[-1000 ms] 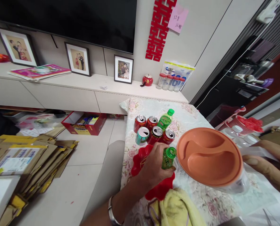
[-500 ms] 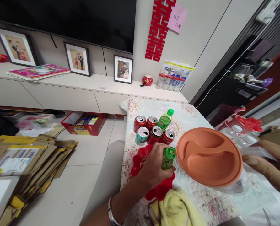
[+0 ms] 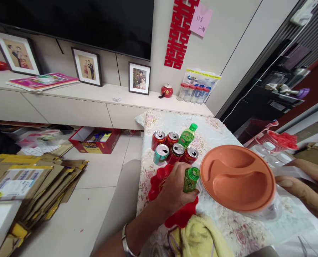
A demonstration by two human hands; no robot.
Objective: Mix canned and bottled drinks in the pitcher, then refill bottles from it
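Note:
My left hand [image 3: 176, 185] is wrapped round an uncapped green bottle [image 3: 191, 179] above a red scalloped tray [image 3: 156, 187]. Several drink cans [image 3: 177, 152] and a green-capped bottle [image 3: 187, 135] stand just beyond it. At the right, my right hand [image 3: 306, 187] grips the handle of a clear pitcher [image 3: 275, 210] with its thumb and fingers. The pitcher's round orange lid [image 3: 237, 178] faces up, beside the green bottle. A yellow towel [image 3: 201, 237] lies in front of the tray.
A flowered cloth [image 3: 209, 125] covers the table. Behind are a white cabinet [image 3: 89, 94] with framed photos and lidded jars [image 3: 192, 93]. Flattened cardboard [image 3: 41, 185] and a red box [image 3: 95, 140] lie on the floor at the left; a pink basket [image 3: 270, 141] is at the right.

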